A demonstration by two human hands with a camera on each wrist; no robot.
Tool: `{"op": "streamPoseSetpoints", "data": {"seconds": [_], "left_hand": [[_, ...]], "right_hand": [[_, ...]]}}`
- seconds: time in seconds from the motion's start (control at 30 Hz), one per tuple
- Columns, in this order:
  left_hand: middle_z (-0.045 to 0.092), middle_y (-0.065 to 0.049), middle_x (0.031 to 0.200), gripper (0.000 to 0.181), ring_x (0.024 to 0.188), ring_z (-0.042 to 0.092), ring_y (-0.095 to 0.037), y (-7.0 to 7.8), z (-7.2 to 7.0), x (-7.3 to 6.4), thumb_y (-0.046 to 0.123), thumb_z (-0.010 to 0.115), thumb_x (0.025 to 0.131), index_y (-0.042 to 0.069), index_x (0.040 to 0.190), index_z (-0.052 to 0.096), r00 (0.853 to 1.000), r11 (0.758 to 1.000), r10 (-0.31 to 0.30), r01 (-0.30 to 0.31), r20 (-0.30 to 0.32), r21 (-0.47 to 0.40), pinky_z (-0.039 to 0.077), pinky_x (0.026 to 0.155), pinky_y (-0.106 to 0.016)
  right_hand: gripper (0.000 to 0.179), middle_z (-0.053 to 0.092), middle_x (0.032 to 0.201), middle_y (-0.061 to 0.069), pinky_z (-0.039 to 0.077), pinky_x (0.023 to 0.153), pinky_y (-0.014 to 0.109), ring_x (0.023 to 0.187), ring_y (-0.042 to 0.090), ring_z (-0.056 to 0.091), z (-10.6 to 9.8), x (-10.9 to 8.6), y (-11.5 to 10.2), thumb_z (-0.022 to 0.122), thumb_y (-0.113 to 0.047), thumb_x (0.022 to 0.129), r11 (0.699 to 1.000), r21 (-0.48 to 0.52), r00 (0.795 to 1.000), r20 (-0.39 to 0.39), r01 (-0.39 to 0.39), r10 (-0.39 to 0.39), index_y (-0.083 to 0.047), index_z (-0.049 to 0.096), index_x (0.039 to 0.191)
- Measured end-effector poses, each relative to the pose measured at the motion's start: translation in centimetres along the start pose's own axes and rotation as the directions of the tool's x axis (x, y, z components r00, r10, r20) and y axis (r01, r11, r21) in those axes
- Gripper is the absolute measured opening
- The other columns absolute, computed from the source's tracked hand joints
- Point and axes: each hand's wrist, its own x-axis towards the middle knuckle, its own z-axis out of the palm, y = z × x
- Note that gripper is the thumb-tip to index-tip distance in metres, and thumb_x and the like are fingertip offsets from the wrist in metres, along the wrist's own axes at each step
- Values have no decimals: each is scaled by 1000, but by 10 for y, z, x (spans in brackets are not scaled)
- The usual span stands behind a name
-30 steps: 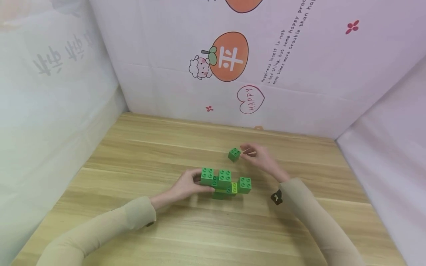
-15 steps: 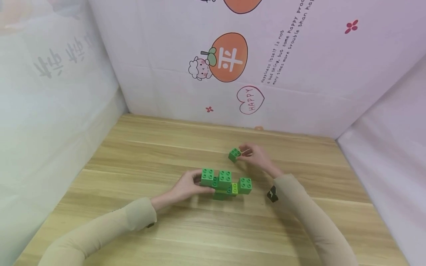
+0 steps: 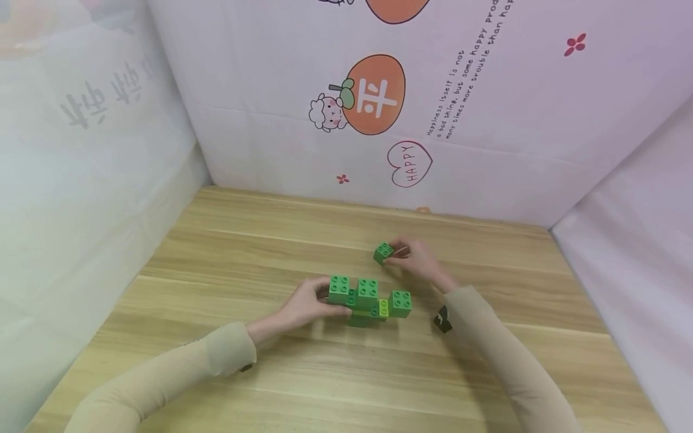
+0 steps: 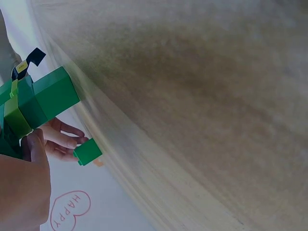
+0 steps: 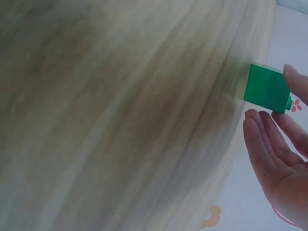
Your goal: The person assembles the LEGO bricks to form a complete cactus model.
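Note:
My left hand [image 3: 304, 305] grips the left end of a built toy-brick assembly [image 3: 367, 291]. It is mostly green with a lime brick [image 3: 383, 307] toward the right, and its upper bricks show studs. Part of it is hidden behind the thumb. Beyond the assembly, my right hand [image 3: 418, 261] pinches a single green brick [image 3: 383, 252] at its right side. In the right wrist view, thumb and index finger lie at two corners of that green brick [image 5: 267, 87], while the other fingers extend below it. The left wrist view shows the assembly's green underside [image 4: 53, 94] close up.
A wooden table [image 3: 260, 240] carries both bricks and forearms. White printed cloth walls stand at the back [image 3: 271, 120], left [image 3: 97, 180] and right [image 3: 639, 198]. A dark piece [image 3: 443, 319] shows beside the right cuff.
My right hand has closed in on the single green brick, thumb and finger now at its side, and the brick has tilted slightly. The left hand keeps its grip on the assembly.

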Motion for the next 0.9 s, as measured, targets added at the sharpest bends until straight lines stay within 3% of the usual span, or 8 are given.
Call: {"op": "streamPoseSetpoints", "data": {"seconds": [0.9], "left_hand": [[70,-11,123,52,112,69,-24,0,1,0,15,83,79,9,126,63,1000,1000,-20,20,-6,0,55,101,-33]], "right_hand": [[33,72,112,16,57,96,47,105,31,68,-1,-6,-8,71,-25,91,1000,-4,999,-37,-13,13,-6,64,117]]}}
